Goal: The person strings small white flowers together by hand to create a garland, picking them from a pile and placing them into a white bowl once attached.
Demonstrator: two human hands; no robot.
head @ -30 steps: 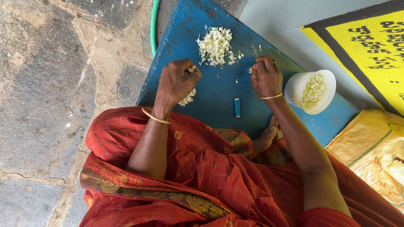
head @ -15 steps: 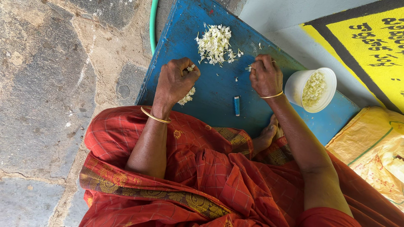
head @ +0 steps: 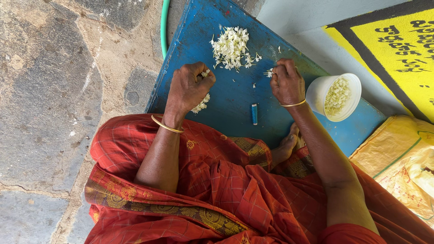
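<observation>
My left hand (head: 190, 86) is closed on the end of a strung garland of small white flowers (head: 201, 103), which trails out below the fist onto the blue board (head: 230, 99). My right hand (head: 285, 81) pinches a few white flower buds (head: 270, 72) at its fingertips. A loose pile of white flowers (head: 230, 45) lies on the board just beyond both hands. Each wrist wears a thin gold bangle.
A white plastic tub (head: 334, 97) holding more buds stands right of my right hand. A small blue lighter (head: 254, 114) lies on the board between my arms. A green hose (head: 164, 27) runs along the board's left edge. A yellow sack (head: 402, 162) lies at the right.
My right hand has shifted slightly up and away, with the pinched buds now showing more clearly at its fingertips. My left hand has stayed put.
</observation>
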